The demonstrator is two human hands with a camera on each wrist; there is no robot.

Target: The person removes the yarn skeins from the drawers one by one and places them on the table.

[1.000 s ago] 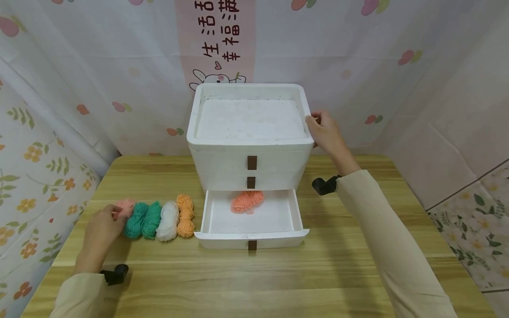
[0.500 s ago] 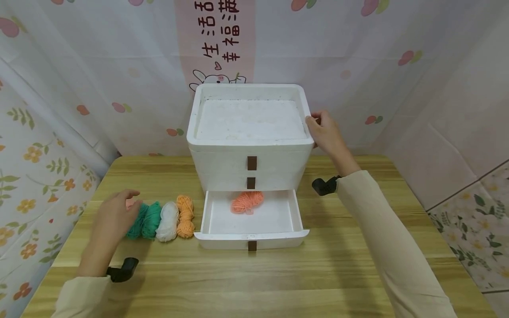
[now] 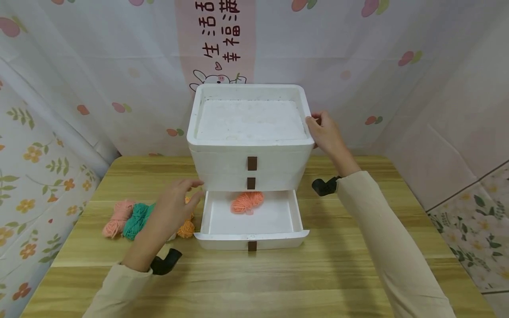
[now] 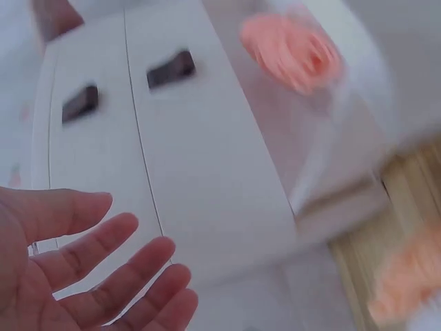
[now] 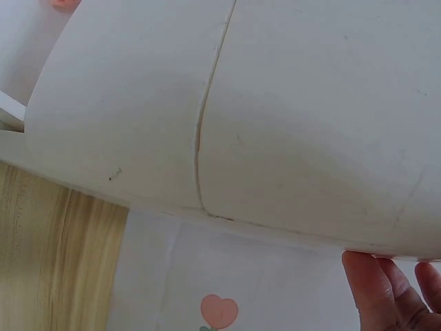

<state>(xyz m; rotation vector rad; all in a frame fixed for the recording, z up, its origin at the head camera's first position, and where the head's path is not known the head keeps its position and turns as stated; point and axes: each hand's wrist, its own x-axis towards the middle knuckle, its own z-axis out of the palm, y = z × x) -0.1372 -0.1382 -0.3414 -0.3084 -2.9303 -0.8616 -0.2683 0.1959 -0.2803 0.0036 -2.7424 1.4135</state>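
My left hand [image 3: 171, 207] is in the air over the row of yarn skeins, just left of the white drawer unit [image 3: 222, 168]. Its fingers are spread and hold nothing, as the left wrist view shows. My right hand [image 3: 327, 134] grips the unit's upper right rim, fingertips at the edge in the right wrist view. Pulled out at the bottom, a drawer [image 3: 250, 242] contains a coral yarn skein [image 3: 247, 202]. On the table lie a pink skein [image 3: 118, 218], green yarn [image 3: 136, 221] and an orange skein [image 3: 186, 229]; the left hand mostly hides a white one.
Two upper drawers with brown pull tabs [image 3: 252, 163] are closed. A shallow tray top [image 3: 250, 119] caps the unit. The wooden table [image 3: 254, 282] extends in front and to both sides; patterned curtains [image 3: 342, 57] hang behind.
My left hand has let go of the pink skein at the left end and moved right, across the yarn, toward the drawer unit. The right hand stays on the rim.
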